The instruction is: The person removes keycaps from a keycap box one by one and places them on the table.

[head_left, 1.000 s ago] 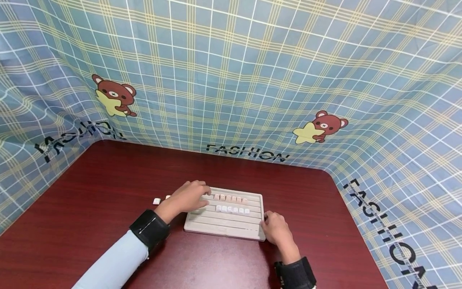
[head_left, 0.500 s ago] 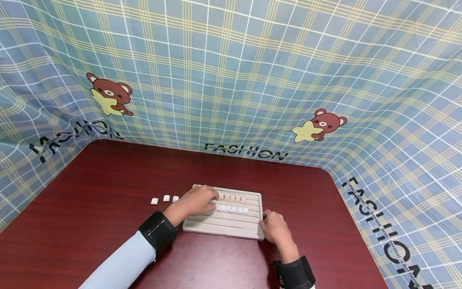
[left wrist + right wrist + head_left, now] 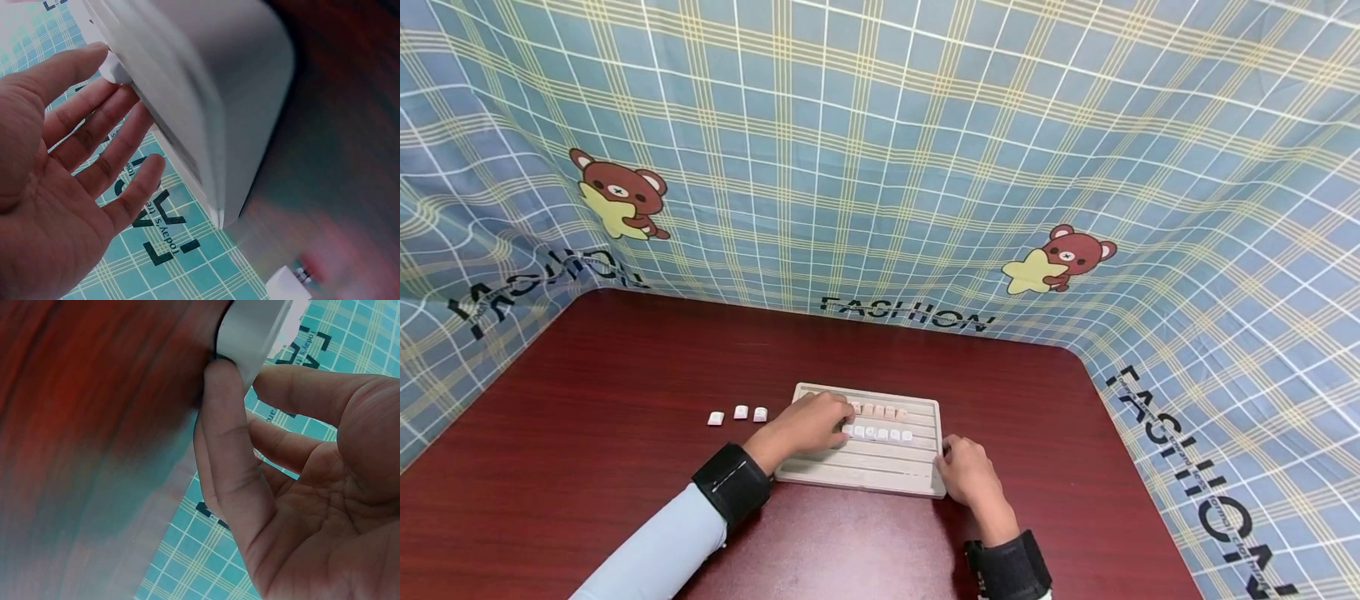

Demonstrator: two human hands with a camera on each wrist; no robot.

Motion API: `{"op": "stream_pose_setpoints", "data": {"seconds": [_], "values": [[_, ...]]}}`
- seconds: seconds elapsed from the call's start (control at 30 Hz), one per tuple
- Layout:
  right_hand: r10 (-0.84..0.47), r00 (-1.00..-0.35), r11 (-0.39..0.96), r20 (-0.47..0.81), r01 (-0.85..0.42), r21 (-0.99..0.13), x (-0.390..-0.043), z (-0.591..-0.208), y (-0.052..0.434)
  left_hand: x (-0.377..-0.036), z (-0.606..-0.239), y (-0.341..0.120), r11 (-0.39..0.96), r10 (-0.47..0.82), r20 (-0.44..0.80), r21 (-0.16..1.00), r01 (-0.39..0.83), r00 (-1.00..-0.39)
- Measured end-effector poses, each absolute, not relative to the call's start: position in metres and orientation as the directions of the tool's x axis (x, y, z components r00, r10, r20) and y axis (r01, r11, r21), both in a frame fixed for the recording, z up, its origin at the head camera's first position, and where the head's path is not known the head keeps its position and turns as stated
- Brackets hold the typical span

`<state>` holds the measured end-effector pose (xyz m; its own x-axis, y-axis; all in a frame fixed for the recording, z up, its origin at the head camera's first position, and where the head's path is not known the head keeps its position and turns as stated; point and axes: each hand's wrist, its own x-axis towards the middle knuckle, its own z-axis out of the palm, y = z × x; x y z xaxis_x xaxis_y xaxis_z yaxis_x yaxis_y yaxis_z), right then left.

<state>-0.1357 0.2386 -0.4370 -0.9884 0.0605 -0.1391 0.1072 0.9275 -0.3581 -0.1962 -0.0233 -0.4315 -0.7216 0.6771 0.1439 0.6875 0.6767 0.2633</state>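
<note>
A pale ridged tray point(image 3: 865, 477) lies on the table with two short rows of keycaps in its grooves. The back row holds peach keycaps point(image 3: 880, 411), the row in front of it white keycaps point(image 3: 882, 434). Over the tray's left half, my left hand point(image 3: 811, 423) has its fingertips at the left end of these rows. In the left wrist view it pinches a white keycap point(image 3: 116, 69) between thumb and fingers, against the tray's face. My right hand point(image 3: 972, 471) grips the tray's right edge; the right wrist view has thumb and finger at the tray rim point(image 3: 247, 337).
Three loose keycaps point(image 3: 741, 412) lie on the dark red table point(image 3: 662, 358), left of the tray. A plaid cloth point(image 3: 880, 167) with printed bears hangs behind the table and along both sides.
My left hand has moved right across the tray to the left end of the keycap rows, uncovering loose keycaps behind it. The right hand stays at the tray's edge.
</note>
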Motion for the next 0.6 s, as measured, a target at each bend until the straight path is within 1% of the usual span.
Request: {"op": "stream_pose_setpoints", "data": {"seconds": [0.6], "values": [[0.058, -0.989, 0.923, -0.134, 0.105, -0.369, -0.1343, -0.4362, 0.2378, -0.1979, -0.4372, -0.0195, 0.683, 0.673, 0.147, 0.252, 0.685, -0.725]]}}
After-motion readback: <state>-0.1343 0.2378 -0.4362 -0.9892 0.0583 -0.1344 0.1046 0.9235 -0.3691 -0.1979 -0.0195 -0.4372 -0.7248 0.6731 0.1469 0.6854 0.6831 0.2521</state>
